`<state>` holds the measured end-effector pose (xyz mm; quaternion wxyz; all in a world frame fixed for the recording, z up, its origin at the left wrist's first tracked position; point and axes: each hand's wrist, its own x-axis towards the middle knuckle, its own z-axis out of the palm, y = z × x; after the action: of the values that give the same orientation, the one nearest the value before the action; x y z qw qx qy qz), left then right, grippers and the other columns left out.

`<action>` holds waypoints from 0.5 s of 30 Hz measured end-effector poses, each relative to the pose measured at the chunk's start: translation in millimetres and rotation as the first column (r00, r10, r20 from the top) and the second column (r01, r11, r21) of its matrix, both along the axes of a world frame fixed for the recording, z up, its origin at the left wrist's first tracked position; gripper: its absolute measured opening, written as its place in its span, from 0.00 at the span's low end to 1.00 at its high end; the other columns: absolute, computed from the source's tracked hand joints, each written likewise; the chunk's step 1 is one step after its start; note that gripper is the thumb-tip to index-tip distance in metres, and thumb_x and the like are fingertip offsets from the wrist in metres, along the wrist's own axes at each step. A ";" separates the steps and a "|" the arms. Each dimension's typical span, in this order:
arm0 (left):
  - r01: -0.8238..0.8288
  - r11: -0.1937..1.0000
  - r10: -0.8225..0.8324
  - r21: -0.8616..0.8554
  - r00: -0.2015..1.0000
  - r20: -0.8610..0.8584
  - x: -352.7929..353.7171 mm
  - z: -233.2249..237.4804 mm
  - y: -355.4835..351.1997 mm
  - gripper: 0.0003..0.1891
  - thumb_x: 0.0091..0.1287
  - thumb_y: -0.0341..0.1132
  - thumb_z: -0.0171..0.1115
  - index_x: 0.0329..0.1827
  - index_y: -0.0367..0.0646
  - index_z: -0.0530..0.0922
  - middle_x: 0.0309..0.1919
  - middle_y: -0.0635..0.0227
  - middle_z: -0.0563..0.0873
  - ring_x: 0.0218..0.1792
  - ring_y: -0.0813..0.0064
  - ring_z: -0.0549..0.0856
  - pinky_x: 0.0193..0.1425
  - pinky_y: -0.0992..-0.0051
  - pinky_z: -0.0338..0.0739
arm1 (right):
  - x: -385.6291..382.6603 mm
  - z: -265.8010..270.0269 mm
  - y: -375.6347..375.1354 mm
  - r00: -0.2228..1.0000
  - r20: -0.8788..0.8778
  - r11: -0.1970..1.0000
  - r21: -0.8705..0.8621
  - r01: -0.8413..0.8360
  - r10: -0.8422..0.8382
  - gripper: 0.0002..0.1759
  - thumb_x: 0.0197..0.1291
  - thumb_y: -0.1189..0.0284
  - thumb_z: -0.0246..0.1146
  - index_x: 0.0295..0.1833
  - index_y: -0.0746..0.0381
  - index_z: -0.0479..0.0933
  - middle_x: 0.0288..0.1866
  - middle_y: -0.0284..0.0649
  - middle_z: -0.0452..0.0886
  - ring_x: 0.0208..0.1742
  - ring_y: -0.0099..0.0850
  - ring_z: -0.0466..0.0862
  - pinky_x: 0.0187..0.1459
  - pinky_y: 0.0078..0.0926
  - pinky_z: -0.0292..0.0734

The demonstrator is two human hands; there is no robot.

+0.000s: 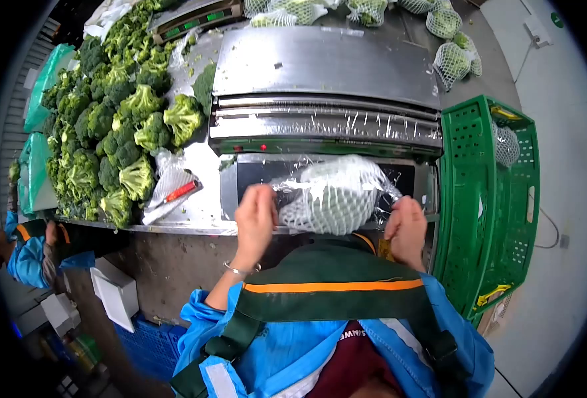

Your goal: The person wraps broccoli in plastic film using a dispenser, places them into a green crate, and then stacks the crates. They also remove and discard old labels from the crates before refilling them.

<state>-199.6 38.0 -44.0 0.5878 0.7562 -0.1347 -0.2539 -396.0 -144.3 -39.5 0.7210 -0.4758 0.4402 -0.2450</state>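
Observation:
A rounded bundle in a white foam net (340, 199) sits in front of me over the dark plate of the film-wrapping machine (326, 126). Clear plastic film (316, 174) covers it and is gathered at both sides. My left hand (255, 213) is closed in a pinch on the film's left end, while my right hand (407, 225) pinches the right end. The net and film blur what is inside; it looks pale green. To the left of my left hand, a red-handled knife (182, 191) lies on another white foam net (171, 179).
A large heap of broccoli (107, 126) covers the left of the table. Green crates (462, 219) stand on the right, with a netted bundle (506, 146) inside. More netted heads (452, 63) lie at the back. Another person's blue sleeve (31, 259) shows at far left.

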 end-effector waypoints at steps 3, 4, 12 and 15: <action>-0.344 0.920 0.172 -0.185 0.782 -0.600 10.5 10.8 16.5 0.12 0.70 0.40 0.49 0.32 0.42 0.71 0.13 0.78 0.64 0.09 0.89 0.60 0.11 0.86 0.51 | -19.2 35.4 -16.9 0.973 0.088 0.852 0.504 0.142 -0.214 0.16 0.68 0.62 0.48 0.27 0.58 0.66 0.12 0.25 0.62 0.09 0.18 0.61 0.09 0.15 0.54; -0.386 0.898 0.128 -0.210 0.686 -0.716 8.8 2.8 34.0 0.12 0.70 0.39 0.49 0.31 0.42 0.72 0.14 0.78 0.66 0.09 0.89 0.60 0.10 0.86 0.51 | -33.5 29.4 -17.7 0.920 0.336 0.726 0.681 -0.091 -0.200 0.17 0.69 0.60 0.45 0.26 0.55 0.65 0.11 0.24 0.61 0.08 0.16 0.60 0.08 0.13 0.52; 0.237 0.949 -0.150 0.209 0.920 -0.362 -77.1 -116.0 35.4 0.12 0.65 0.36 0.53 0.39 0.35 0.79 0.29 0.62 0.84 0.32 0.76 0.81 0.38 0.74 0.74 | -55.2 -137.7 62.7 0.729 -0.652 0.886 -0.193 -0.423 0.206 0.19 0.65 0.58 0.50 0.49 0.61 0.74 0.36 0.39 0.81 0.37 0.31 0.80 0.41 0.29 0.75; 0.397 0.908 -0.409 -0.134 0.767 -0.495 -89.6 -133.6 22.7 0.09 0.58 0.29 0.58 0.40 0.35 0.79 0.34 0.62 0.85 0.35 0.79 0.81 0.40 0.76 0.76 | -51.0 -88.0 54.1 0.797 -0.285 0.844 0.249 -0.475 0.533 0.20 0.65 0.57 0.50 0.51 0.60 0.72 0.39 0.39 0.79 0.41 0.32 0.79 0.43 0.31 0.74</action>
<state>-289.2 60.8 -177.6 0.5420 0.6079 -0.1350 -0.5643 -447.0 -90.2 -127.5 0.7088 -0.5499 0.4345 0.0805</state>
